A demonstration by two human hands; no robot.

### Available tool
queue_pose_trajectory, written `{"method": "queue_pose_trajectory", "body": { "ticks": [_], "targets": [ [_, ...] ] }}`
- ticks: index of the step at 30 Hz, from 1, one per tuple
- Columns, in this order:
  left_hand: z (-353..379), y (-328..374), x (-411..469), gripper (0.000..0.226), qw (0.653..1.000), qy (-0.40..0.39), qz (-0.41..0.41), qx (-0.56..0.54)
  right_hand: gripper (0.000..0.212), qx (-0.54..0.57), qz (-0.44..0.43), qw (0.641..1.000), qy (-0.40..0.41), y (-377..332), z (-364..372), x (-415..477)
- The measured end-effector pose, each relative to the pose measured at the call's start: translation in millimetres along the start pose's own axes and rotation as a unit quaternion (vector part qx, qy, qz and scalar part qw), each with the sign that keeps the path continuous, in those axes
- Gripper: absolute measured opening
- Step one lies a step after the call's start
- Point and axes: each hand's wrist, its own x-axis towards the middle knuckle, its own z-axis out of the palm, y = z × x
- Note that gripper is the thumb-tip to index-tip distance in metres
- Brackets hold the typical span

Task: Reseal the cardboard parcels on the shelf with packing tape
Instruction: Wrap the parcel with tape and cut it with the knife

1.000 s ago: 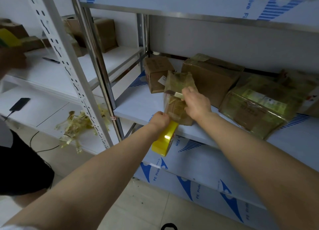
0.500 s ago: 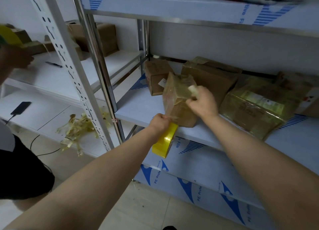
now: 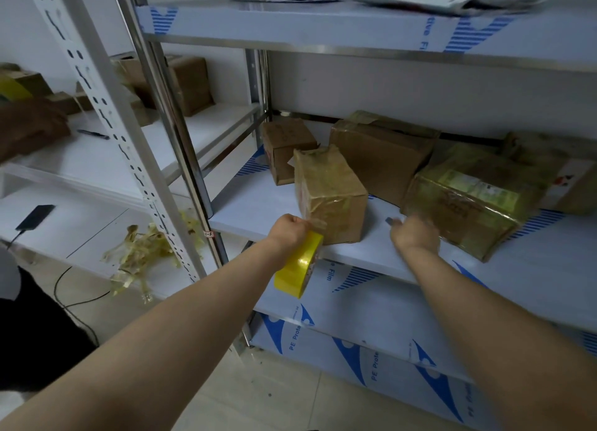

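A small cardboard parcel (image 3: pixel 332 194), wrapped in yellowish tape, stands on the white shelf (image 3: pixel 258 210) near its front edge. My left hand (image 3: pixel 288 231) grips a yellow packing tape roll (image 3: pixel 298 264) just below the parcel's lower left corner. A strip of tape (image 3: pixel 318 225) runs from the roll up onto that corner. My right hand (image 3: pixel 415 236) is blurred, off the parcel and low on the shelf to its right. Its curled fingers pinch a small grey tool (image 3: pixel 391 220).
More parcels sit behind: a small box (image 3: pixel 286 146), a larger box (image 3: pixel 384 152) and a film-wrapped parcel (image 3: pixel 465 201). Steel uprights (image 3: pixel 181 133) stand on the left. Torn tape scraps (image 3: pixel 142 256) lie on a lower shelf. Another person's arm (image 3: pixel 29 126) is at far left.
My right hand let go of the parcel's top and dropped to the shelf on its right. The parcel now stands upright on its own. My left hand stayed by the roll.
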Motion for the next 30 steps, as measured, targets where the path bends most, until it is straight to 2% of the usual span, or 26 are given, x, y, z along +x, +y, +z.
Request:
{"method": "queue_pose_trajectory", "body": {
  "ticks": [2,3,6,8,10,12,14,17,19,21,23,27,30],
  "targets": [
    [-5,2,-2,0.031,1.0,0.011,0.001,-0.003,0.049,-0.015,-0.037,0.999,0.036,-31,-9,4],
    [-8,3,-3,0.031,1.0,0.017,0.0,-0.005,0.049,-0.041,-0.052,0.998,0.023,-45,-12,7],
    [-18,0,-4,0.027,1.0,0.03,0.002,-0.003,0.048,-0.098,-0.026,0.991,-0.09,-51,-9,15],
    [-25,-2,-3,0.021,0.999,0.042,0.005,-0.01,0.051,-0.113,-0.016,0.988,-0.104,-33,-3,18],
    [-31,-3,-2,0.017,0.999,0.051,0.001,-0.021,0.044,-0.052,-0.049,0.997,-0.02,-28,-3,17],
    [-33,-5,0,0.021,0.998,0.057,0.001,-0.027,0.045,0.073,-0.077,0.991,0.079,-42,-9,9],
    [-32,-5,0,0.019,0.997,0.064,0.0,-0.033,0.06,0.121,-0.119,0.981,0.09,-68,-19,-1],
    [-31,-5,1,0.019,0.997,0.061,-0.001,-0.037,0.097,-0.019,-0.159,0.987,-0.029,-98,-26,-19],
    [-31,-3,2,0.016,0.997,0.061,-0.001,-0.038,0.11,-0.081,-0.151,0.98,-0.103,-105,-26,-23],
    [-33,-2,3,0.015,0.997,0.067,-0.003,-0.045,0.108,-0.083,-0.147,0.975,-0.146,-112,-32,-20],
    [-38,-2,5,0.019,0.996,0.077,-0.004,-0.053,0.096,-0.11,-0.162,0.965,-0.175,-118,-40,-13],
    [-49,-2,6,0.023,0.994,0.093,0.003,-0.061,0.087,-0.184,-0.212,0.929,-0.241,-116,-60,-2],
    [-57,3,4,0.007,0.993,0.096,0.009,-0.072,0.086,-0.223,-0.241,0.907,-0.265,-107,-75,2]
  ]
}}
